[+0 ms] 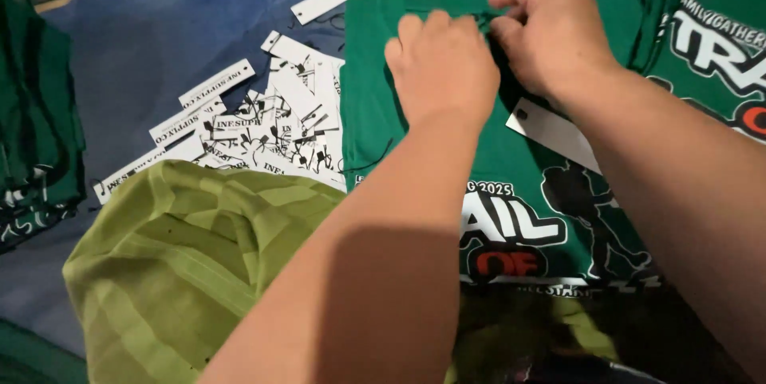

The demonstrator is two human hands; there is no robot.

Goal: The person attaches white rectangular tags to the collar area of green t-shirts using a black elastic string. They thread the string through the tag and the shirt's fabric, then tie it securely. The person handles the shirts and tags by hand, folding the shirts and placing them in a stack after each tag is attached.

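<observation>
Pinching at the collar of the folded green shirt, both hands meet knuckles-up: left hand curled, right hand gripping fabric; white tag just below the fingers.

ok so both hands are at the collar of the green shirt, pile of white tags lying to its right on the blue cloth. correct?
Not quite: the pile of white tags lies to the left of the green shirt, not the right, as the head view shows. The rest holds: left hand and right hand are at its collar, and the tags lie on the blue cloth.
</observation>
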